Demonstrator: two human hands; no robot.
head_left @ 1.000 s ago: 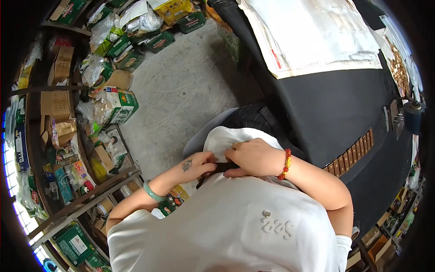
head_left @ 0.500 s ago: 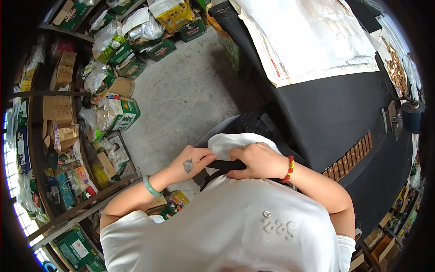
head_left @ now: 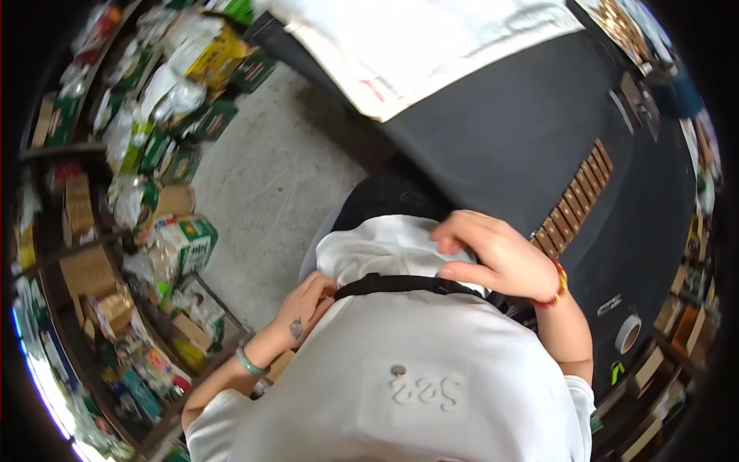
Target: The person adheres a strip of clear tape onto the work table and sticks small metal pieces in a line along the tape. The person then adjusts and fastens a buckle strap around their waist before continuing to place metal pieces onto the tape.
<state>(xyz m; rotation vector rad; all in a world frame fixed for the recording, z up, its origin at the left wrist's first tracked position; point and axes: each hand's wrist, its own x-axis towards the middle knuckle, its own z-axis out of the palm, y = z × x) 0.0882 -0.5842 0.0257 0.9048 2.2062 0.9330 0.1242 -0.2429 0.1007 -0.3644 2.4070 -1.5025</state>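
Note:
A black strap (head_left: 408,284) runs across the waist of the white shirt (head_left: 369,346). Below it bunches the white shirt hem (head_left: 385,242). My left hand (head_left: 305,306), with a green bangle at the wrist, is at the strap's left end, its bent fingers close together against it; the fingertips are partly hidden. Toward the right end of the strap, my right hand (head_left: 500,258) hovers with thumb and fingers apart and nothing between them. A red and yellow bead bracelet circles that wrist.
On the right stands a black-covered table (head_left: 493,154) bearing white sheets (head_left: 431,46), a slatted brown wooden strip (head_left: 573,204) and a tape roll (head_left: 628,334). Shelves with boxes and plastic bags line the left, including a green-and-white carton (head_left: 192,242). Grey concrete floor (head_left: 269,162) lies between.
My hands have come apart from the middle of the strap: the left slid outward to the waist's side, the right moved right and let go. The strap now lies straight across. My view has turned right.

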